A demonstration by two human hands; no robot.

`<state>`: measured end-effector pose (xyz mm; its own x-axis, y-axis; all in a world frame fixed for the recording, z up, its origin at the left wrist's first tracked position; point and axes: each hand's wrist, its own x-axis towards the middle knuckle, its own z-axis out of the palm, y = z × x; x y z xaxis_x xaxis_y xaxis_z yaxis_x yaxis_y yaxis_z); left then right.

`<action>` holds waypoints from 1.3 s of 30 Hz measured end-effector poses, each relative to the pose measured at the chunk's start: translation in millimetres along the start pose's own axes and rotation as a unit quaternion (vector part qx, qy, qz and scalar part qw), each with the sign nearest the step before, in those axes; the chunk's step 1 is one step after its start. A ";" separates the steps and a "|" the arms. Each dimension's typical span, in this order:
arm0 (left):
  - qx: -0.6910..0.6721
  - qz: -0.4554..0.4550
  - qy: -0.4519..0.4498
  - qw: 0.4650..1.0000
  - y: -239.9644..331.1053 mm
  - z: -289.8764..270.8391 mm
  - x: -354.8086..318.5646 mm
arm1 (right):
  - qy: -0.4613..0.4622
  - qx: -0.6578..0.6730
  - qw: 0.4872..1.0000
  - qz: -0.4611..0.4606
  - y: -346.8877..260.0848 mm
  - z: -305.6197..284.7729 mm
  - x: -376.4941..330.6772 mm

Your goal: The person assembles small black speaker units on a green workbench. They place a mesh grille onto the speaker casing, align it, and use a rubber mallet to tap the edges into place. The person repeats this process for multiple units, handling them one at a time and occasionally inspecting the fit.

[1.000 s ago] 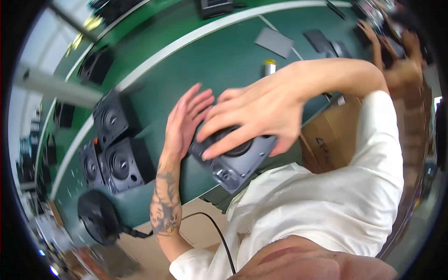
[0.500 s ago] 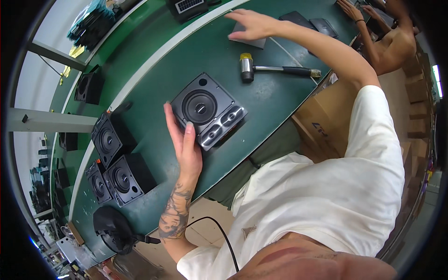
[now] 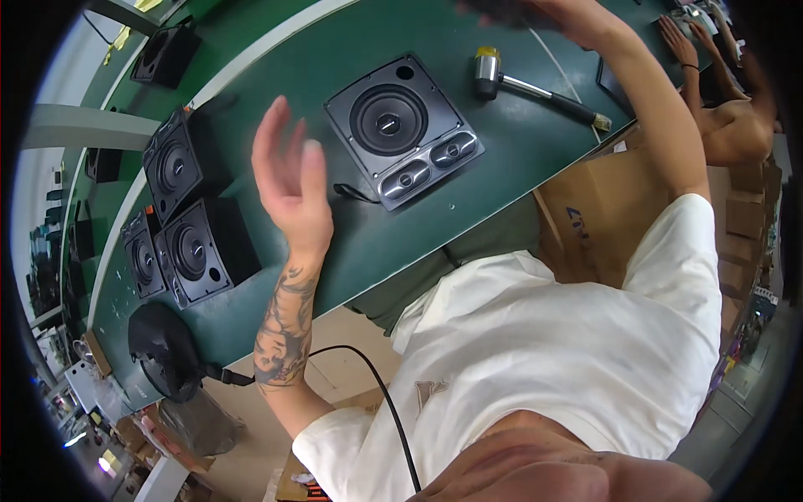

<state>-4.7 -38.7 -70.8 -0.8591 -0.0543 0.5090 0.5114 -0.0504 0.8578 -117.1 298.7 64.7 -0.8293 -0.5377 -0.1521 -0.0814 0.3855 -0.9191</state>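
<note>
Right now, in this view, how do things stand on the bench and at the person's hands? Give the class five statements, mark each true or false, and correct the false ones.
1. The square black speaker with a round cone lies face up on the smooth green table. True.
2. The left hand is clasped around that speaker. False: the left hand is open and apart from it.
3. The hammer with a yellow-tipped metal head and black grip lies to the right of the speaker. True.
4. The brown cardboard box stands on the tabletop. False: the box is off the table, beyond its near edge.
5. Three dark box-shaped speakers are grouped to the left of the left hand. True.
</note>
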 end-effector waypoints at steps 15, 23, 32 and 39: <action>-0.161 -0.262 -0.031 0.951 31.5 -3.3 7.5 | 0.067 -0.339 0.864 -0.366 -36.5 89.1 17.4; -0.210 -0.309 -0.031 0.927 35.4 2.0 6.7 | -0.074 -0.396 0.848 -0.346 -36.0 109.5 8.7; -0.074 -0.362 -0.109 0.923 10.3 -7.7 6.3 | -0.150 -0.414 0.856 -0.271 -21.4 87.9 8.4; -0.075 -0.342 -0.117 0.930 2.5 -4.3 2.8 | -0.142 -0.376 0.860 -0.314 0.2 90.1 17.3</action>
<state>-5.7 -43.2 -67.5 -0.9565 0.2591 -0.1345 -0.1731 -0.1324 0.9760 -81.6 221.9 29.2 -0.3306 -0.9376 0.1078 -0.8874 0.2699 -0.3737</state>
